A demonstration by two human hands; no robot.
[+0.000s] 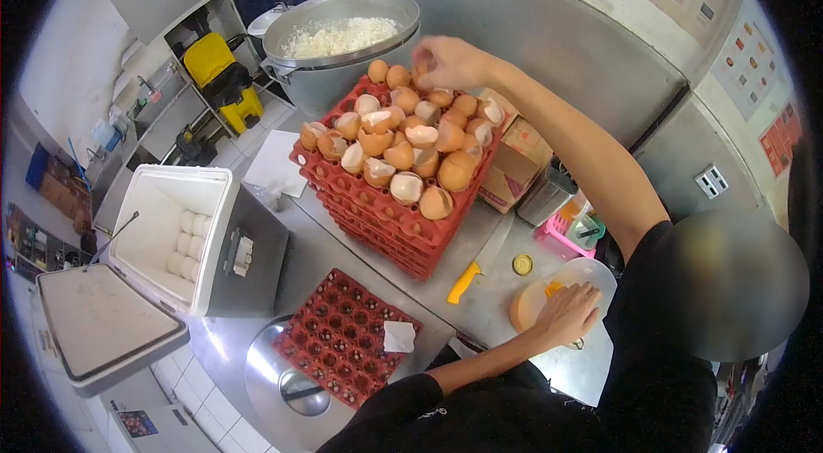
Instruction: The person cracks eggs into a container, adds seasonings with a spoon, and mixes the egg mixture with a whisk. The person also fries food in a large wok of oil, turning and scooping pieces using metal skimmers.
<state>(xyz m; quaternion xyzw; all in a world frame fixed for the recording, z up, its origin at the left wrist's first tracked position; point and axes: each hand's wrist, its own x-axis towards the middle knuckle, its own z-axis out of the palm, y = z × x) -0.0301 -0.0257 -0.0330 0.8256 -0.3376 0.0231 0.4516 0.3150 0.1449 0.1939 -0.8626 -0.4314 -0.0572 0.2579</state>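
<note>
My right hand (450,63) reaches to the far corner of a stack of red egg trays (377,226). Its fingers are curled round a brown egg (420,69), partly hidden. Many cracked, empty eggshells (375,142) fill the top tray, with a few whole-looking eggs (398,77) at the back. Over a translucent tub (525,309) of orange-yellow liquid is my left hand (570,314), fingers bent and closed. What it grips is hidden; a yellow-orange piece shows just beyond the knuckles and a small metal ring below.
A big pot (343,59) of white rice stands behind the trays. Left is an open cooler (249,256) holding white round items. An empty red tray (343,333), a yellow-handled knife (464,282), a round lid (522,264), a cardboard box (514,166) and a pink basket (561,239) lie around.
</note>
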